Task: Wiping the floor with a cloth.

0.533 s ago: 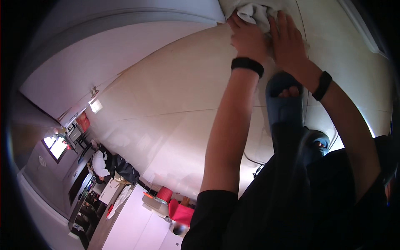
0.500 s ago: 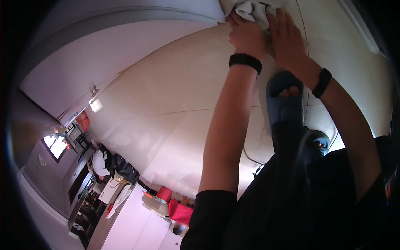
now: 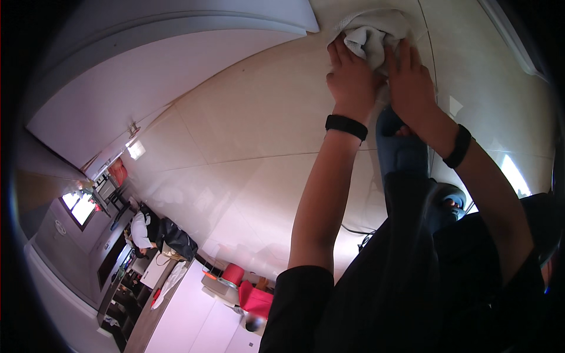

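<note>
A pale grey-white cloth [image 3: 385,25] lies bunched and folded on the glossy cream tiled floor [image 3: 253,117], at the top of the view. My left hand [image 3: 352,85] presses down on its left side, fingers bent into the folds; the fingertips are partly hidden there. On the cloth's right side rests my right hand [image 3: 412,88], its fingers stretched out and lying on the fabric. The two hands are close together, with a raised fold between them. Just below them is a blue open-toed slipper [image 3: 403,156] on my foot.
A white panel [image 3: 176,65] runs along the floor at upper left. A white-edged frame [image 3: 512,38] stands at upper right. My other slipper [image 3: 450,203] and a thin dark cable [image 3: 356,230] are nearer. Two people, one in white [image 3: 141,229], one in red [image 3: 256,300], are by a counter [image 3: 141,312].
Both hands have drawn back toward me, bringing the cloth away from the panel's corner. More of the cloth shows beyond my fingers.
</note>
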`<state>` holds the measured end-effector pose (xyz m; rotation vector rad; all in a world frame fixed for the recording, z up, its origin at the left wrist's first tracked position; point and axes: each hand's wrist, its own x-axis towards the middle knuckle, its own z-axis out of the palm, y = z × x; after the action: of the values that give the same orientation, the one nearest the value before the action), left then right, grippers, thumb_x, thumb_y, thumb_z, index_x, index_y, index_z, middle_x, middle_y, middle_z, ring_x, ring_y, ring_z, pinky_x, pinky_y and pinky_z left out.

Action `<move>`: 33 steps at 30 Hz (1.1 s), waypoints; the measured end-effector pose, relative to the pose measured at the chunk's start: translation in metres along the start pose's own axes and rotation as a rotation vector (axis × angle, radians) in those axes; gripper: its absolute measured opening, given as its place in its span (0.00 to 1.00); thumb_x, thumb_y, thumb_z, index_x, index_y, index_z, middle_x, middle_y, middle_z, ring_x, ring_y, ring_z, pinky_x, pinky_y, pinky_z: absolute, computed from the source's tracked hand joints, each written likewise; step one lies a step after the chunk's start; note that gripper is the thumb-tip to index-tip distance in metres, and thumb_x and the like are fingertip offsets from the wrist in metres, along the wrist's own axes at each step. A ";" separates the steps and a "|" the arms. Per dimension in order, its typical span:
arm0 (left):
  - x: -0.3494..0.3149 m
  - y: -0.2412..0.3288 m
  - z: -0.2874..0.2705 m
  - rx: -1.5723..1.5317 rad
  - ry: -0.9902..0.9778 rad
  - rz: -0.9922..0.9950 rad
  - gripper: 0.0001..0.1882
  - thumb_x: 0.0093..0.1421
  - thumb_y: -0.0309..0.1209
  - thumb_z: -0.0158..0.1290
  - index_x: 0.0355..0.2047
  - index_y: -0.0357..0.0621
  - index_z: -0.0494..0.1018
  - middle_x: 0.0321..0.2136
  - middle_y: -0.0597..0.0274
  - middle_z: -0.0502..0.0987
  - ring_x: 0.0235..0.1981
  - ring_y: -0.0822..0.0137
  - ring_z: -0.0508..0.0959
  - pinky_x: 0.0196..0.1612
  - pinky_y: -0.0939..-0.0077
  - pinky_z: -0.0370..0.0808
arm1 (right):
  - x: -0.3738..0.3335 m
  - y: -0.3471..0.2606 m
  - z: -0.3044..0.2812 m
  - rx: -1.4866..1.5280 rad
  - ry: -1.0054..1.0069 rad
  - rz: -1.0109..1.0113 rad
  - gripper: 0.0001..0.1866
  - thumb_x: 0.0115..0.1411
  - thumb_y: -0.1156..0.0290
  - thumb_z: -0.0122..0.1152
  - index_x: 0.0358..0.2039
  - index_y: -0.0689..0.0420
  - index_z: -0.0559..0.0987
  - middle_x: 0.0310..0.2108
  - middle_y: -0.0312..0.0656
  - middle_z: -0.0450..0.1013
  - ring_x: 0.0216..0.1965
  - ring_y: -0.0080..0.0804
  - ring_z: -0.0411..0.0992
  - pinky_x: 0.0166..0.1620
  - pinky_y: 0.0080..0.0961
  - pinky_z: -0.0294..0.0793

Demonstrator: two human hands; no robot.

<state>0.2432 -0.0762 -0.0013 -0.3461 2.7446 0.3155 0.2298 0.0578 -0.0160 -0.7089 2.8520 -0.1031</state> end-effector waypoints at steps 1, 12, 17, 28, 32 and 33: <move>-0.001 -0.002 -0.003 -0.027 -0.010 0.001 0.54 0.48 0.51 0.66 0.65 0.34 0.53 0.68 0.41 0.50 0.70 0.47 0.51 0.48 0.54 0.79 | -0.001 -0.002 -0.004 -0.014 0.011 -0.023 0.37 0.55 0.66 0.60 0.65 0.59 0.62 0.65 0.59 0.54 0.64 0.56 0.58 0.58 0.41 0.67; 0.001 -0.073 -0.009 -0.169 0.097 0.079 0.47 0.49 0.52 0.63 0.65 0.47 0.58 0.68 0.55 0.55 0.70 0.56 0.53 0.48 0.53 0.78 | 0.012 -0.023 -0.026 0.353 -0.005 -0.193 0.36 0.48 0.71 0.64 0.61 0.52 0.67 0.53 0.49 0.61 0.56 0.50 0.63 0.51 0.42 0.72; -0.001 -0.055 -0.012 -0.165 0.023 -0.008 0.47 0.49 0.50 0.62 0.66 0.47 0.57 0.69 0.54 0.53 0.70 0.53 0.52 0.49 0.51 0.77 | 0.013 -0.016 -0.024 0.306 0.002 -0.202 0.33 0.48 0.65 0.67 0.57 0.51 0.70 0.50 0.45 0.63 0.55 0.43 0.64 0.49 0.39 0.73; -0.021 0.004 0.013 -0.037 -0.014 0.126 0.40 0.55 0.42 0.55 0.67 0.47 0.57 0.69 0.49 0.52 0.71 0.50 0.50 0.50 0.48 0.74 | 0.003 0.004 -0.025 0.198 -0.132 0.029 0.33 0.49 0.62 0.70 0.53 0.50 0.65 0.46 0.48 0.66 0.50 0.46 0.71 0.42 0.43 0.77; -0.028 0.002 0.009 -0.073 -0.003 0.057 0.40 0.55 0.41 0.55 0.67 0.47 0.56 0.69 0.49 0.53 0.71 0.52 0.51 0.51 0.49 0.74 | 0.008 0.000 -0.028 0.208 -0.130 0.011 0.34 0.48 0.63 0.70 0.53 0.52 0.65 0.45 0.51 0.68 0.46 0.48 0.73 0.40 0.43 0.78; -0.028 -0.003 0.006 -0.046 -0.036 0.037 0.40 0.55 0.42 0.55 0.67 0.47 0.56 0.69 0.50 0.54 0.71 0.52 0.52 0.52 0.49 0.74 | 0.012 -0.004 -0.030 0.214 -0.132 0.007 0.34 0.48 0.63 0.70 0.53 0.52 0.65 0.45 0.51 0.68 0.46 0.48 0.73 0.40 0.43 0.78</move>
<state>0.2711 -0.0714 0.0031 -0.2984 2.7144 0.3910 0.2151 0.0496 0.0116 -0.6362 2.6655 -0.3413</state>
